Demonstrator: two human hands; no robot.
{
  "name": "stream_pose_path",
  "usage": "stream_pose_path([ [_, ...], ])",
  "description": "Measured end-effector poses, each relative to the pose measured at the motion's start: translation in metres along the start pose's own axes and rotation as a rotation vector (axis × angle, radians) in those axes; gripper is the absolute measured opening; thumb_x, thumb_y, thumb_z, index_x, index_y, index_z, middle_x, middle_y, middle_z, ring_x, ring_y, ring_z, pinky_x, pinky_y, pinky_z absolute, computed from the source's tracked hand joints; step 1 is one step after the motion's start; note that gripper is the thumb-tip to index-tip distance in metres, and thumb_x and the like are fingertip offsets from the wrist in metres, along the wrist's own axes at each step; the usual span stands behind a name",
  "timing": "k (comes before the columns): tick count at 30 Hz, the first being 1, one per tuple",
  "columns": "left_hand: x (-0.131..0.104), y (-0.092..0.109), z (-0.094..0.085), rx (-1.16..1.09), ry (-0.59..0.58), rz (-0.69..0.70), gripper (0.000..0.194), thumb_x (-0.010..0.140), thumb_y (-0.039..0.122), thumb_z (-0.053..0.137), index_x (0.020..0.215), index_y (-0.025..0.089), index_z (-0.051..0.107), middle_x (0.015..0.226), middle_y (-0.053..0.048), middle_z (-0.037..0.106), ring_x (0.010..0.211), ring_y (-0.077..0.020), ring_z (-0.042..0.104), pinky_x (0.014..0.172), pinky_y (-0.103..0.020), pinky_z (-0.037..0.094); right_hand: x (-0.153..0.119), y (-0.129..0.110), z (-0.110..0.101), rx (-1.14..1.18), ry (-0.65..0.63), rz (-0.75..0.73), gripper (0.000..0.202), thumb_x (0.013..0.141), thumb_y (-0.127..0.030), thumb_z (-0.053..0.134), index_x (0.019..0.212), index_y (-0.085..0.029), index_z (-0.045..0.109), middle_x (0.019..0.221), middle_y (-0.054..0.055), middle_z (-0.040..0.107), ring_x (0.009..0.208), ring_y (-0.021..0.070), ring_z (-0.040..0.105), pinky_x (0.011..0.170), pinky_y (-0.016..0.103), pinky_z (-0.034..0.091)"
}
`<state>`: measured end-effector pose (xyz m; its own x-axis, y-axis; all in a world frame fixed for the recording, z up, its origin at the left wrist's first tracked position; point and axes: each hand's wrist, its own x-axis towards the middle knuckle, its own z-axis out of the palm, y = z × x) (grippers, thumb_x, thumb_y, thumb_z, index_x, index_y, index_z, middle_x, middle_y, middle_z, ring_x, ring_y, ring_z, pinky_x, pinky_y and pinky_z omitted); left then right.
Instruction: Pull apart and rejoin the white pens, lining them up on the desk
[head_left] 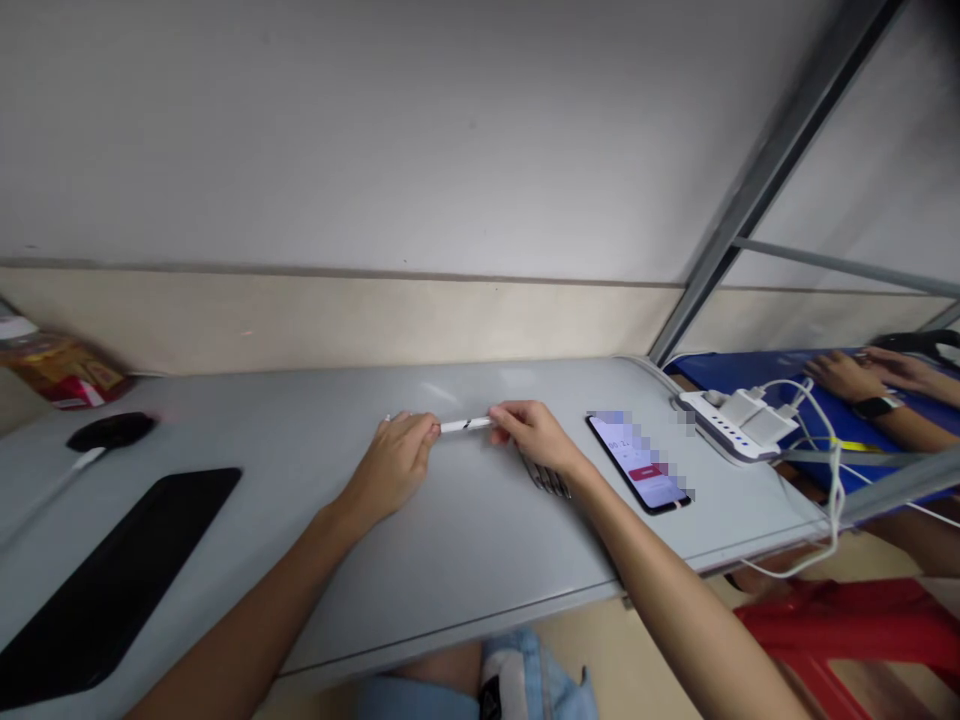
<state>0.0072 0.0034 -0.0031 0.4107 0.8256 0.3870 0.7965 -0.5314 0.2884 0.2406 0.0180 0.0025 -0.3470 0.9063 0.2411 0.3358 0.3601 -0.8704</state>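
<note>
Above the middle of the grey desk (465,540), a slim white pen (466,425) with a dark mark near its middle lies level between my hands. My left hand (401,460) is closed around its left end, and a small white tip shows past the knuckles. With thumb and fingers my right hand (529,432) pinches the right end. Several slender dark things with pointed ends (550,480) lie on the desk just under my right hand; the hand and wrist partly hide them, and their kind is unclear.
A lit phone (637,465) and a white power strip (727,425) with chargers and cables sit to the right. On the left are a black mat (120,590), a black round device (111,432) and a bottle (56,365). Beyond a metal frame, another person's hands (851,380) rest over a blue surface.
</note>
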Motion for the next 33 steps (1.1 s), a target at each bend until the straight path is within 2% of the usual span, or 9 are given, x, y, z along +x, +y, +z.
stream_pose_path([
  [3, -0.001, 0.000, 0.001, 0.012, -0.004, 0.008, 0.028, 0.098, 0.025, 0.028, 0.083, 0.021, 0.052, 0.077, -0.002, 0.058, 0.079, -0.0195, 0.051, 0.075, -0.033, 0.036, 0.001, -0.001, -0.004, -0.008, 0.049, -0.075, 0.019, 0.080, -0.031, 0.062, 0.094, -0.018, 0.064, 0.093, 0.004, 0.064, 0.081, 0.0157, 0.057, 0.069, 0.026, 0.042],
  [5, -0.001, -0.001, 0.002, 0.012, -0.001, 0.004, 0.029, 0.098, 0.025, 0.028, 0.085, 0.021, 0.053, 0.078, -0.002, 0.058, 0.079, -0.0194, 0.051, 0.075, -0.033, 0.036, 0.001, -0.001, -0.007, 0.031, 0.091, -0.093, 0.041, 0.072, -0.028, 0.071, 0.110, -0.021, 0.059, 0.108, 0.005, 0.061, 0.088, 0.0161, 0.057, 0.070, 0.026, 0.044],
  [10, -0.001, -0.002, 0.002, 0.022, -0.015, -0.003, 0.029, 0.099, 0.027, 0.028, 0.088, 0.021, 0.055, 0.079, -0.002, 0.060, 0.080, -0.0194, 0.051, 0.075, -0.033, 0.036, 0.001, 0.002, -0.010, -0.017, -0.006, -0.003, 0.023, 0.086, -0.038, 0.054, 0.087, -0.017, 0.064, 0.072, 0.002, 0.059, 0.068, 0.0144, 0.053, 0.066, 0.027, 0.041],
  [12, -0.001, -0.002, 0.002, 0.028, -0.014, -0.004, 0.030, 0.099, 0.028, 0.028, 0.088, 0.021, 0.055, 0.080, -0.002, 0.060, 0.080, -0.0195, 0.051, 0.075, -0.034, 0.036, 0.001, 0.003, -0.008, -0.016, 0.034, -0.054, 0.018, 0.081, -0.033, 0.061, 0.090, -0.018, 0.062, 0.083, 0.003, 0.061, 0.073, 0.0144, 0.054, 0.066, 0.027, 0.041],
  [15, -0.001, -0.001, 0.002, 0.025, -0.002, -0.001, 0.031, 0.099, 0.029, 0.027, 0.088, 0.020, 0.054, 0.082, -0.003, 0.059, 0.080, -0.0193, 0.051, 0.076, -0.034, 0.036, -0.001, 0.001, -0.005, 0.034, 0.079, -0.086, 0.044, 0.071, -0.029, 0.072, 0.112, -0.021, 0.056, 0.102, 0.004, 0.061, 0.086, 0.0157, 0.055, 0.071, 0.026, 0.043],
  [19, -0.002, 0.001, 0.001, 0.026, -0.011, 0.007, 0.031, 0.100, 0.029, 0.027, 0.086, 0.020, 0.053, 0.082, -0.003, 0.059, 0.080, -0.0192, 0.051, 0.077, -0.034, 0.036, 0.000, 0.001, -0.003, 0.001, -0.008, -0.035, 0.020, 0.087, -0.034, 0.054, 0.090, -0.017, 0.064, 0.079, 0.003, 0.061, 0.074, 0.0145, 0.055, 0.068, 0.027, 0.042],
  [25, -0.002, 0.004, 0.000, 0.016, -0.012, -0.007, 0.031, 0.100, 0.030, 0.028, 0.092, 0.021, 0.056, 0.085, -0.003, 0.060, 0.083, -0.0198, 0.052, 0.079, -0.034, 0.036, 0.001, 0.002, 0.000, 0.004, 0.067, -0.116, 0.029, 0.078, -0.031, 0.068, 0.105, -0.019, 0.064, 0.092, 0.003, 0.064, 0.083, 0.0156, 0.057, 0.071, 0.026, 0.043],
  [29, -0.002, 0.005, 0.000, 0.017, -0.024, 0.009, 0.028, 0.100, 0.034, 0.031, 0.101, 0.022, 0.057, 0.094, -0.002, 0.064, 0.090, -0.0205, 0.053, 0.084, -0.036, 0.036, 0.000, 0.001, 0.001, -0.095, 0.009, -0.080, 0.026, 0.092, -0.033, 0.051, 0.085, -0.017, 0.070, 0.073, 0.002, 0.064, 0.068, 0.0129, 0.054, 0.064, 0.025, 0.039],
  [33, -0.003, 0.004, 0.001, 0.040, -0.016, 0.028, 0.025, 0.099, 0.034, 0.035, 0.103, 0.022, 0.057, 0.097, -0.002, 0.066, 0.092, -0.0212, 0.055, 0.083, -0.036, 0.036, 0.000, 0.002, -0.001, -0.179, 0.065, -0.166, 0.008, 0.083, -0.020, 0.063, 0.086, -0.018, 0.070, 0.081, 0.002, 0.067, 0.072, 0.0131, 0.056, 0.065, 0.024, 0.040],
])
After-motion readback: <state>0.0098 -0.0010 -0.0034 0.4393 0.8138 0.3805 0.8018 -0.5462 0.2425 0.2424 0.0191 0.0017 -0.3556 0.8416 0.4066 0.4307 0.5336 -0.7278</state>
